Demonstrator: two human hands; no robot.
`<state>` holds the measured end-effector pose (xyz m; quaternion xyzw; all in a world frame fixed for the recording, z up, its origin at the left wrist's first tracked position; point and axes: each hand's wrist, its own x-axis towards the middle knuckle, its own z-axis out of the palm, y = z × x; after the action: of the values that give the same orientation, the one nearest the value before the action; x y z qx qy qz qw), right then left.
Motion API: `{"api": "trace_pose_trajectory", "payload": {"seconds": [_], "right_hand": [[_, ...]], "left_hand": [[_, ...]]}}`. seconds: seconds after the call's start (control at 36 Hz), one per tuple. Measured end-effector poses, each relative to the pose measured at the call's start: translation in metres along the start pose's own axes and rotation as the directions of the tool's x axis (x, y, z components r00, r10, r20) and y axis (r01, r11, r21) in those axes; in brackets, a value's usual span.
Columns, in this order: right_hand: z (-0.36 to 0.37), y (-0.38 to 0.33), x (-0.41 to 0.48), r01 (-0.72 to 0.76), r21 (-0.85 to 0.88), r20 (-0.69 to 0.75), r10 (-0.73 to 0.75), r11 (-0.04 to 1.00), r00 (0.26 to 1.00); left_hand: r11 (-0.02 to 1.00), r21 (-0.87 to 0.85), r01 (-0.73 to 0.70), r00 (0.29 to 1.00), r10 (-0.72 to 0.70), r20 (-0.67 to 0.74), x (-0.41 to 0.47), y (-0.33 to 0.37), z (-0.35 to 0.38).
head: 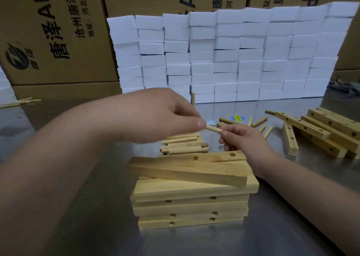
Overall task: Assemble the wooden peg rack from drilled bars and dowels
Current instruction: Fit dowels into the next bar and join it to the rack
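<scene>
Above the middle of the counter [194, 244], the left hand [161, 115] and right hand [245, 138] each had their grip pinched on one end of a dowel [213, 129]. It hung over a dowel pile [185, 144]. A stack of drilled bars [191, 197] lay nearest, with loose bars [321, 133] to the right.

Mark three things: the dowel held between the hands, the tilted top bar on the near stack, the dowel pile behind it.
held dowel [213, 129], head view, middle of the exposed shaft.
tilted top bar [185, 171], head view, middle of its long face.
dowel pile [185, 145], head view, centre of the heap.
</scene>
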<state>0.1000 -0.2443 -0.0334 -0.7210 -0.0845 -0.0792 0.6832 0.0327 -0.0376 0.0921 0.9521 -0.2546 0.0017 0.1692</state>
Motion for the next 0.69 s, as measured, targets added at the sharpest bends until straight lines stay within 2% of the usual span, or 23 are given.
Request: {"api": "trace_pose_trajectory", "payload": {"seconds": [0.11, 0.17, 0.31, 0.56, 0.69], "right_hand": [[-0.001, 0.001, 0.001, -0.001, 0.028, 0.006, 0.000, 1.000, 1.000], [0.000, 0.002, 0.001, -0.006, 0.035, 0.005, 0.006, 0.999, 1.000], [0.000, 0.002, 0.002, -0.010, 0.039, -0.004, 0.010, 0.999, 1.000], [0.000, 0.001, 0.002, -0.013, 0.020, 0.003, 0.013, 1.000, 1.000], [0.001, 0.001, 0.002, -0.004, -0.002, 0.003, 0.004, 1.000, 1.000]], "left_hand": [[0.927, 0.363, -0.096, 0.988, 0.044, 0.149, -0.009, 0.025, 0.021], [0.872, 0.464, -0.155, 0.973, 0.054, 0.224, -0.002, 0.026, 0.037], [0.844, 0.496, -0.204, 0.979, 0.166, 0.119, 0.005, 0.015, 0.044], [0.836, 0.511, -0.201, 0.977, 0.130, 0.171, 0.005, 0.020, 0.044], [0.846, 0.491, -0.208, 0.977, 0.162, 0.136, 0.003, 0.025, 0.043]]}}
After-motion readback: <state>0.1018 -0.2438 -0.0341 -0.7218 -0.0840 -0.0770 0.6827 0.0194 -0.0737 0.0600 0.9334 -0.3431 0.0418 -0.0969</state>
